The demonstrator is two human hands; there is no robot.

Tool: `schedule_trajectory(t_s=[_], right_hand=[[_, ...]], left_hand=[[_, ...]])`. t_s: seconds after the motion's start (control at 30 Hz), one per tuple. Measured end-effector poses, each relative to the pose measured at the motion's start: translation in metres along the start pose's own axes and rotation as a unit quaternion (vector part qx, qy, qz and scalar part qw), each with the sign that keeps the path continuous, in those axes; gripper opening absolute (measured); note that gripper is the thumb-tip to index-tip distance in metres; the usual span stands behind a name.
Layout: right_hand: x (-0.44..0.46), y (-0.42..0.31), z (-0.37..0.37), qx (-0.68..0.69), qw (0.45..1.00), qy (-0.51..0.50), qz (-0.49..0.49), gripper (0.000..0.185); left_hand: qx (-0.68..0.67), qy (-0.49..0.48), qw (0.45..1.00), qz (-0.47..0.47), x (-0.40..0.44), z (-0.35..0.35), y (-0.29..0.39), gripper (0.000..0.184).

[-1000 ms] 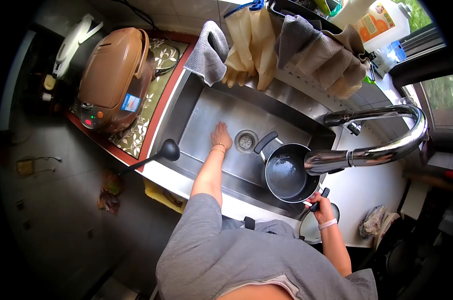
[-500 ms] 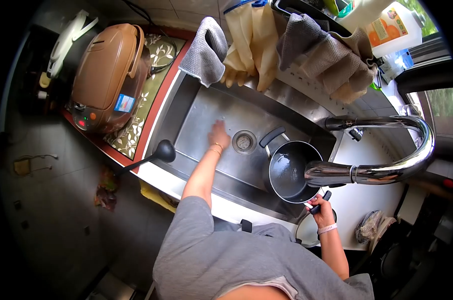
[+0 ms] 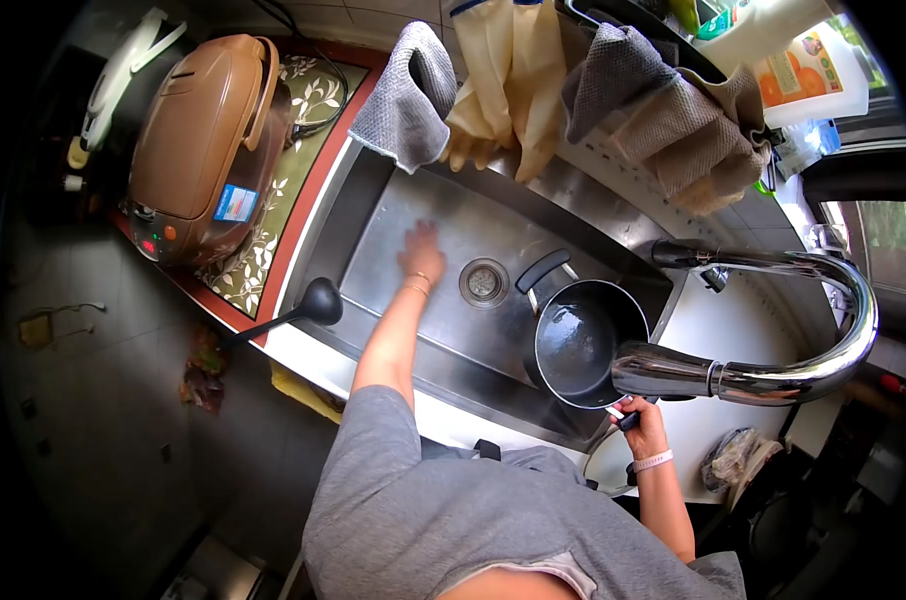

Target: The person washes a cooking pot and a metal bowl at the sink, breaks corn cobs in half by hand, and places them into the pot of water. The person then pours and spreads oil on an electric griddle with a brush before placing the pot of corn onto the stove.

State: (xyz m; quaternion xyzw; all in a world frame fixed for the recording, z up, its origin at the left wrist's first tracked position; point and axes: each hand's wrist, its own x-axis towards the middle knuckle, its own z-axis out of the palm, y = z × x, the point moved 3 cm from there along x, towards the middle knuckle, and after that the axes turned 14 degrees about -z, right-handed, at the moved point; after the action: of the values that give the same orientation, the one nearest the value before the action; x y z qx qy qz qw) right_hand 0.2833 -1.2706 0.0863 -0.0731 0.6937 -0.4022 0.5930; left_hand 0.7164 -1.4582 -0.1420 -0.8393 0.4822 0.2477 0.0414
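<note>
My left hand (image 3: pixel 421 252) is stretched over the bottom of the steel sink (image 3: pixel 383 255), left of the drain (image 3: pixel 485 283). Its fingers are apart, a little blurred, and hold nothing; whether the palm touches the metal I cannot tell. With my right hand (image 3: pixel 645 425) I grip the near black handle of a dark-lined pot (image 3: pixel 583 345), which is at the sink's right end under the spout of the chrome faucet (image 3: pixel 793 270). The pot's other handle points up and left toward the drain. Its inside shines, and no food shows in it.
A black ladle (image 3: pixel 320 301) lies across the sink's left rim. Left of it stands a brown rice cooker (image 3: pixel 198 130). Rubber gloves (image 3: pixel 508 80) and cloths (image 3: pixel 408 100) hang along the back edge. A glass lid (image 3: pixel 611 462) lies at the front right, close to my body.
My left hand has slid slightly left and away from me over the sink bottom, away from the drain. My right hand still grips the pot, which stays nearly in place.
</note>
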Motion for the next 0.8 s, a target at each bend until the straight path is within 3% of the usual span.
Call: schedule_trajectory(t_s=[0.03,0.1,0.17,0.2,0.23,0.27,0.3,0.33,0.37,0.43,0.5,0.53,0.6,0.67,0.77,0.8], right_hand=[[0.000,-0.002,0.002,0.002,1.000,0.005,0.001,0.023],[0.004,-0.003,0.003,0.005,1.000,0.011,0.004,0.020],[0.008,-0.005,0.015,0.040,0.999,-0.024,-0.014,0.022],[0.010,-0.006,0.025,0.048,0.998,-0.031,-0.033,0.023],[0.013,-0.005,0.035,0.048,0.998,-0.032,-0.030,0.023],[0.020,-0.003,0.047,0.058,0.997,-0.040,-0.039,0.023],[0.026,0.000,0.052,0.067,0.995,-0.048,-0.047,0.024],[0.058,0.027,0.044,0.168,0.983,-0.039,-0.059,0.031],[0.072,0.032,0.054,0.133,0.985,-0.115,0.001,0.046],[0.061,0.013,0.123,0.037,0.995,-0.095,0.014,0.058],[0.102,0.039,0.160,0.008,0.985,-0.167,0.035,0.062],[0.112,0.045,0.185,0.016,0.983,-0.178,0.048,0.061],[0.129,0.061,0.234,0.018,0.978,-0.198,0.063,0.059],[0.148,0.082,0.272,0.036,0.970,-0.229,0.069,0.053],[0.166,0.101,0.298,0.020,0.976,-0.205,0.071,0.044],[0.181,0.112,0.295,0.019,0.971,-0.227,0.074,0.037]], left_hand=[[-0.029,-0.026,0.995,-0.093,0.002,-0.026,-0.008,0.068],[-0.026,-0.087,0.989,-0.120,0.009,-0.022,-0.019,0.071],[0.084,-0.114,0.988,0.066,-0.037,-0.018,0.004,0.071],[0.038,-0.283,0.950,0.126,-0.054,-0.006,0.016,0.066],[-0.008,-0.444,0.878,0.180,-0.074,0.009,0.025,0.063],[-0.024,-0.480,0.834,0.271,-0.093,0.040,0.025,0.067],[0.033,-0.515,0.801,0.305,-0.119,0.030,0.030,0.064],[0.035,-0.522,0.805,0.280,-0.143,-0.001,0.029,0.056],[0.068,-0.449,0.856,0.246,-0.157,-0.021,0.025,0.047],[0.082,-0.345,0.905,0.234,-0.169,-0.043,0.002,0.045],[0.026,-0.307,0.931,0.194,-0.177,-0.081,-0.020,0.041],[0.030,-0.303,0.933,0.193,-0.182,-0.094,-0.032,0.041],[-0.119,-0.203,0.958,0.163,-0.186,-0.126,-0.051,0.040],[-0.137,-0.158,0.966,0.150,-0.195,-0.156,-0.056,0.038],[-0.187,-0.106,0.969,0.119,-0.197,-0.207,-0.048,0.038],[-0.229,-0.031,0.963,0.139,-0.189,-0.224,-0.044,0.040]])
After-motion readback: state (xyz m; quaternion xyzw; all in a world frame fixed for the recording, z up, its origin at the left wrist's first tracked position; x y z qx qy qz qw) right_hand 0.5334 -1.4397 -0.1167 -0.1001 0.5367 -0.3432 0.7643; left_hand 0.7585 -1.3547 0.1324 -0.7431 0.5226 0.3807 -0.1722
